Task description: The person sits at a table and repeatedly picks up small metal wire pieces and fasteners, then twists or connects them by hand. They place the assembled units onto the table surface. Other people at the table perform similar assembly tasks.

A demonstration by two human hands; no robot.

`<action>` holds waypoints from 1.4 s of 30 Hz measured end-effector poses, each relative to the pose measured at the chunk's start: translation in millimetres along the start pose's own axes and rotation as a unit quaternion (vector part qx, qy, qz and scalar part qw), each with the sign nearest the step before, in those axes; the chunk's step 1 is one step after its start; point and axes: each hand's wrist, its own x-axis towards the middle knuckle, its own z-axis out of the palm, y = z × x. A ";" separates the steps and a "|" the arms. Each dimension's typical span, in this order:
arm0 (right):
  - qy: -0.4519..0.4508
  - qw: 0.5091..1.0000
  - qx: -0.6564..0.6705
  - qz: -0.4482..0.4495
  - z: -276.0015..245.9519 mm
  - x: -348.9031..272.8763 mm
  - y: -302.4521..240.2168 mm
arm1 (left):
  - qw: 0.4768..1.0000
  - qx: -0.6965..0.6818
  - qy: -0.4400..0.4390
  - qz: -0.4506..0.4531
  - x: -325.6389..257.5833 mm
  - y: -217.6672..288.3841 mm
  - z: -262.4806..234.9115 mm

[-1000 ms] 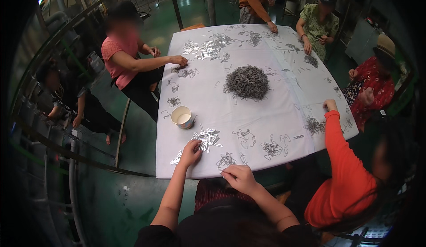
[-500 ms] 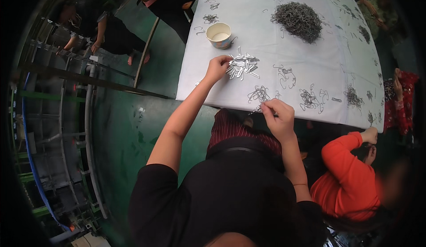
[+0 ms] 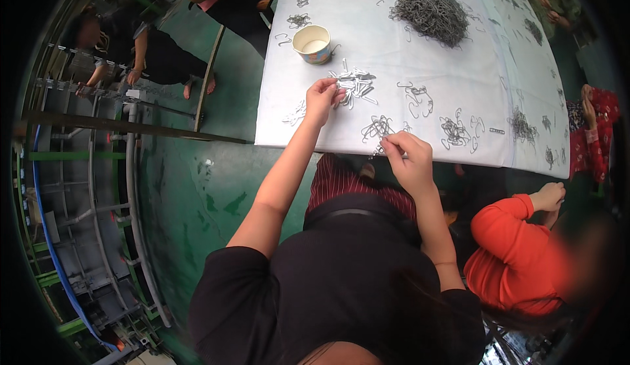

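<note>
The left hand (image 3: 321, 96) now pinches clips (image 3: 354, 83) it just reached; the right hand (image 3: 408, 158) keeps gripping one hook (image 3: 379, 147).

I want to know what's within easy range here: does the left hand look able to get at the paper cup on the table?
Probably yes. The left hand rests at a bunch of wire hooks, and the paper cup stands just beyond it on the white table, nothing between.
</note>
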 end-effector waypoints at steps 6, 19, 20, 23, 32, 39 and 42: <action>-0.008 0.997 0.023 0.071 4.7 -2.2 8.2 | 0.972 -0.211 -0.004 -0.099 -15.9 -2.7 30.3; 0.022 0.997 0.023 0.067 1.2 -0.2 11.1 | 0.964 -0.113 -0.235 -0.057 -65.2 33.5 66.0; 0.032 0.997 0.022 0.070 0.2 0.3 11.2 | 0.960 -0.140 -0.237 -0.058 -68.9 36.0 69.2; 0.060 0.995 0.023 0.078 -2.5 1.9 10.7 | 0.950 -0.197 -0.238 -0.051 -84.7 47.1 83.2; 0.092 0.994 0.011 0.057 -7.7 -0.8 13.8 | 0.958 -0.071 -0.272 0.058 -118.0 56.2 105.0; 0.048 0.996 -0.042 0.055 -5.4 -7.2 17.6 | 0.958 -0.039 -0.268 0.091 -129.6 57.8 99.2; 0.053 0.997 -0.023 0.050 -1.4 -7.7 15.1 | 0.963 -0.080 -0.253 0.050 -129.7 56.4 94.2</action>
